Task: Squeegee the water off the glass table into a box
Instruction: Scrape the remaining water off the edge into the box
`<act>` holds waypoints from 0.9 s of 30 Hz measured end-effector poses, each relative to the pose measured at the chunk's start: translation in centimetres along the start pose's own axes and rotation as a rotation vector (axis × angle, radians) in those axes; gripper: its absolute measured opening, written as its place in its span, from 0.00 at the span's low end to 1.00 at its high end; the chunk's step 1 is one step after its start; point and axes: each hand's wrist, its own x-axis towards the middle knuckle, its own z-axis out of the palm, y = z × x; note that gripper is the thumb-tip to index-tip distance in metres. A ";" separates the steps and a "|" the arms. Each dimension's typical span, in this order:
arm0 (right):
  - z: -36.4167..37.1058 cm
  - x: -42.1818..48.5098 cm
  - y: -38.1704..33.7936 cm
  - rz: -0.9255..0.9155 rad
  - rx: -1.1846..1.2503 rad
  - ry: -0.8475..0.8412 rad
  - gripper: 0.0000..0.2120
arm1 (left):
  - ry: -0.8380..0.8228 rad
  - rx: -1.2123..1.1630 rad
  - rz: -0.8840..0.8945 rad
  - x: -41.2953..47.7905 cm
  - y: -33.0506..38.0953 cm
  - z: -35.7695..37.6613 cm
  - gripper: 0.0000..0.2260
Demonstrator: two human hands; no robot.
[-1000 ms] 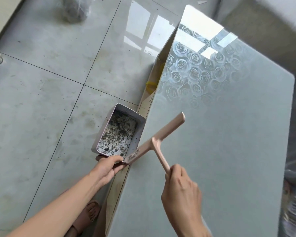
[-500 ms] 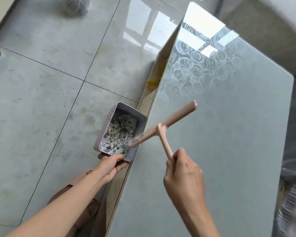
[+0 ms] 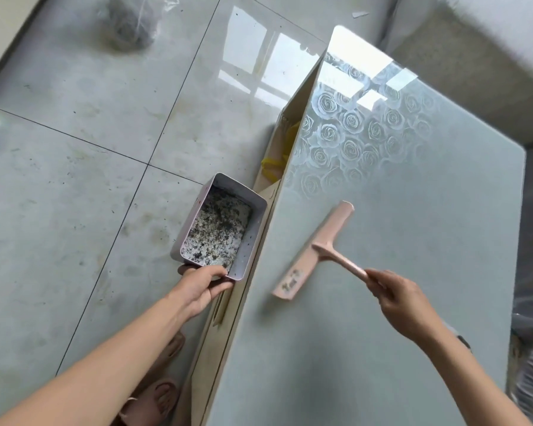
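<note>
The pink plastic T-shaped squeegee (image 3: 314, 250) is held by its handle in the closed grip of the right hand (image 3: 400, 305), its blade lying diagonally over the frosted glass counter (image 3: 413, 226). The pale rectangular box (image 3: 254, 238), clasped in the grip of the left hand (image 3: 197, 287), is held at the counter's left edge, leftward of the blade

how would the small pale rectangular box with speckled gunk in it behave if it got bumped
The small pale rectangular box probably tips easily: the left hand grips only its near end, beside the glass table edge. Its walls look thin and rigid, so likely light. The speckled contents could spill.
</note>
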 end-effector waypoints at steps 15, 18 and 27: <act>-2.2 5.5 -5.5 -0.381 -0.274 0.354 0.16 | -0.017 0.057 -0.002 2.2 2.2 1.8 0.10; 0.8 4.2 -6.5 -0.234 -0.241 0.205 0.17 | -0.039 0.049 -0.011 1.4 1.6 2.2 0.09; 5.4 -0.1 -4.5 0.130 0.210 0.231 0.25 | 0.010 0.053 -0.033 -0.2 -1.0 0.5 0.07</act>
